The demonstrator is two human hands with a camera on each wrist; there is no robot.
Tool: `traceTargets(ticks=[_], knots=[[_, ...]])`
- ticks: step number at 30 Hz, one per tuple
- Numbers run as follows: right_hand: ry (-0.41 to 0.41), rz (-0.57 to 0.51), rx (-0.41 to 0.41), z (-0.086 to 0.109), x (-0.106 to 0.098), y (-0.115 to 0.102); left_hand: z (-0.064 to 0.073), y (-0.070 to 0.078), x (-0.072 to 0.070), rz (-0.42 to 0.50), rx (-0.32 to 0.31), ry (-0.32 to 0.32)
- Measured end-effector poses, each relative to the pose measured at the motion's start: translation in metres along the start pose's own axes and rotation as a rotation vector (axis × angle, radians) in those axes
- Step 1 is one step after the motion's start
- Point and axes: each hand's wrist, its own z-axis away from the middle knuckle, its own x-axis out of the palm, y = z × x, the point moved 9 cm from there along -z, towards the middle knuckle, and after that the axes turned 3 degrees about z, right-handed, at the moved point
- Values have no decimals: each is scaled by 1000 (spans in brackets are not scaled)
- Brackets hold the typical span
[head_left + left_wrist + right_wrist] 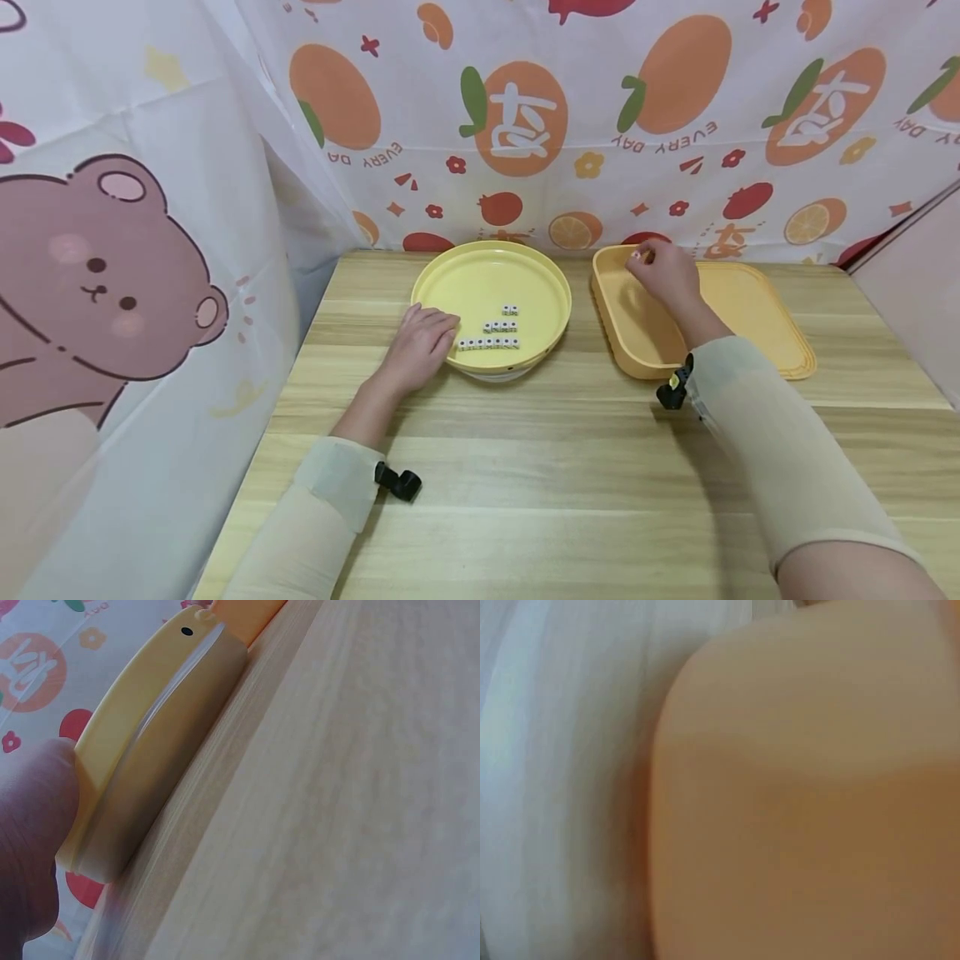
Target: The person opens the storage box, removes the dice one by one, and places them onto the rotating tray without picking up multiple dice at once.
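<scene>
My left hand (420,346) rests on the left front rim of a round yellow tray (480,271). In the left wrist view its thumb (37,802) lies against the tray's side (112,735). Small white cubes with dark marks (489,343) stand on the tray in three rows, the longest nearest the front. Over the back left of an orange rectangular box (626,317), my right hand (666,271) pinches a small white piece (636,254), its marking too small to tell. The right wrist view shows only the blurred box wall (795,847), without the hand.
A flat orange lid-like panel (750,312) lies right of the box, partly behind the right forearm. Both stand on a wooden table (525,467). A fruit-print cloth (600,108) hangs along the back edge, and a bear-print cloth (97,275) at the left.
</scene>
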Motion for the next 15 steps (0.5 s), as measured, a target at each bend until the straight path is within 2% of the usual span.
traceTargets(ticks=[3,7,9,11,15], knots=[[105,-41,-53,1,-12,-24,0,-1,-1,-4,-1,4],[100,-78,-218,5,-4,-75,1,-1,-2,-3,-2,5],[53,-65,-309,9,8,-104,1,0,-2,-3,-2,6],[-33,-37,-383,14,25,-130,1,1,-3,1,-1,5],[-208,25,-461,26,61,-166,1,4,-2,9,3,3]])
